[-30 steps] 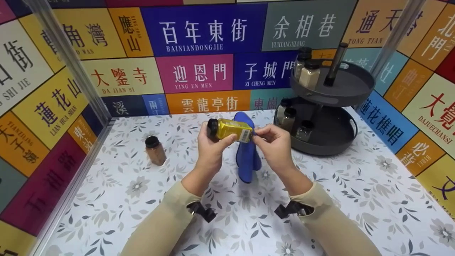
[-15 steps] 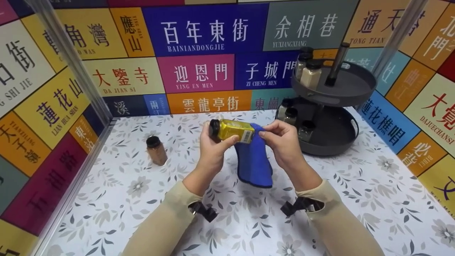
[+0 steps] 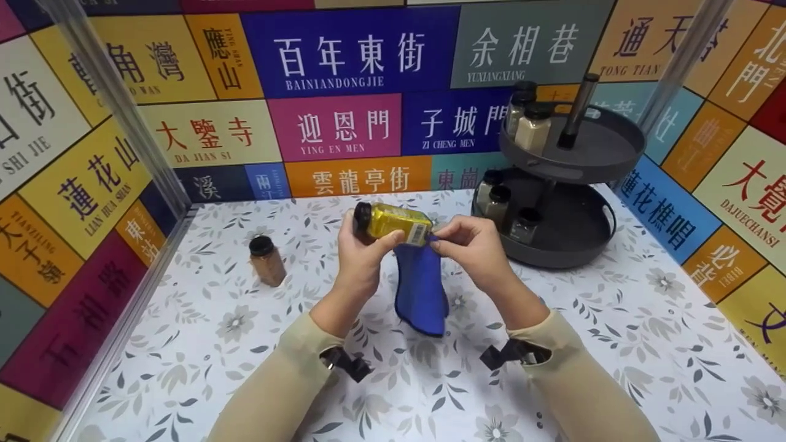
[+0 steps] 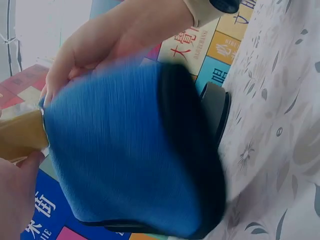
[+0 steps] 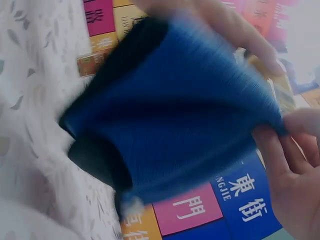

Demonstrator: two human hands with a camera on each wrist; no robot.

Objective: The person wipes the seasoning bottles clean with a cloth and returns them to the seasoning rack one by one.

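Note:
My left hand [image 3: 362, 258] grips a yellow spice jar [image 3: 396, 222] with a black lid, tilted nearly on its side, lid to the left and base to the right. A blue cloth [image 3: 422, 288] with dark edging hangs below the jar's base. Its upper end is pinched between the thumb and fingers of my right hand [image 3: 476, 248], touching or very close to the base. In the left wrist view the cloth [image 4: 125, 150] covers much of the picture. The right wrist view shows the cloth [image 5: 170, 110] blurred, with the right fingers [image 5: 272, 150] pinching its corner.
A jar of brown spice [image 3: 268, 263] with a black lid stands on the flower-patterned table [image 3: 233, 368] at left. At the back right is a two-tier dark tray [image 3: 571, 245] with several black-lidded jars on both levels. Sign-printed walls [image 3: 344, 55] enclose the table.
The right hand moved right with the cloth, spreading it, then came back left toward the jar's base. The cloth's hanging part swings and lies lower. The left hand still holds the jar.

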